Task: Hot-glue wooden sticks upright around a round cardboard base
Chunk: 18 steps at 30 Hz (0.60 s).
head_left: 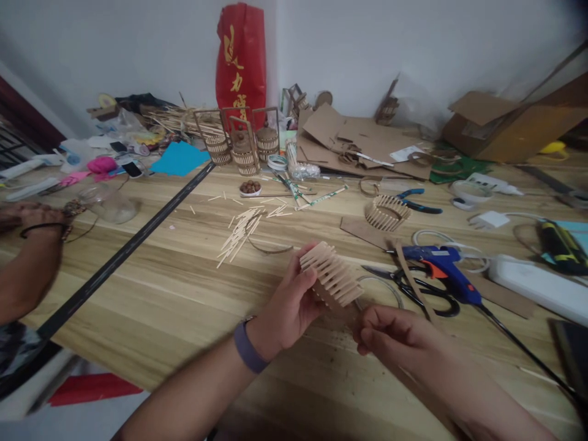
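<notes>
My left hand (pixel 289 306) grips a small basket frame made of pale wooden sticks (pixel 331 275), held tilted above the wooden table (pixel 184 288). My right hand (pixel 390 334) pinches the frame's lower right edge from below. A purple band sits on my left wrist. A loose pile of wooden sticks (pixel 241 231) lies on the table just beyond my left hand. A second stick basket frame (pixel 387 212) rests farther back on the right.
A blue glue gun (pixel 443 269) and black scissors (pixel 416 288) lie right of my hands. Blue pliers (pixel 418 202), cardboard sheets (pixel 349 138), finished little baskets (pixel 243 150) and a red bag (pixel 241 58) stand farther back. Another person's arm (pixel 27 257) rests at the left edge.
</notes>
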Available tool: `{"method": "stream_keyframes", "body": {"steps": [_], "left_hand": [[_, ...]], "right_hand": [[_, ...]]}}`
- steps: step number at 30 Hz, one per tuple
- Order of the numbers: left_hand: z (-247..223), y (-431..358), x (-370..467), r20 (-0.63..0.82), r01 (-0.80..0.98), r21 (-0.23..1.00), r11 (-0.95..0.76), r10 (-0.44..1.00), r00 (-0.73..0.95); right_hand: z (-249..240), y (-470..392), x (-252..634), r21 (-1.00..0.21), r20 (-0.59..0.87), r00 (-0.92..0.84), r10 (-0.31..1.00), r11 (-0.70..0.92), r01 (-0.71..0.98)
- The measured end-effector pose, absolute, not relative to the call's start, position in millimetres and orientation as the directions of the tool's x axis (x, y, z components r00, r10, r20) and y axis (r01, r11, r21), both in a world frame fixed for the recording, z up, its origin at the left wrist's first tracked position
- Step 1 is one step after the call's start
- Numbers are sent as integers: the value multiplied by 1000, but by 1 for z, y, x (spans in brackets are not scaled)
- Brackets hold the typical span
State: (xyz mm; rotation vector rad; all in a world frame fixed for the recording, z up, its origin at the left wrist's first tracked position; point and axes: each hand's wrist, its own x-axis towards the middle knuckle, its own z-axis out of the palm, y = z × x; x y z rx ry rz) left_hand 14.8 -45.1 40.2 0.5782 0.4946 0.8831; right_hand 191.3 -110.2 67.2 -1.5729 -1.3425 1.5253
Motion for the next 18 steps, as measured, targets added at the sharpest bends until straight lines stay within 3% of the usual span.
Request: {"method": "stream_keyframes", "body": {"steps": [18], "left_hand": [[39, -48, 16, -206, -544, 579, 608, 754, 623]], "right_hand": [[53, -111, 196, -912, -254, -121, 960, -196, 359]]}}
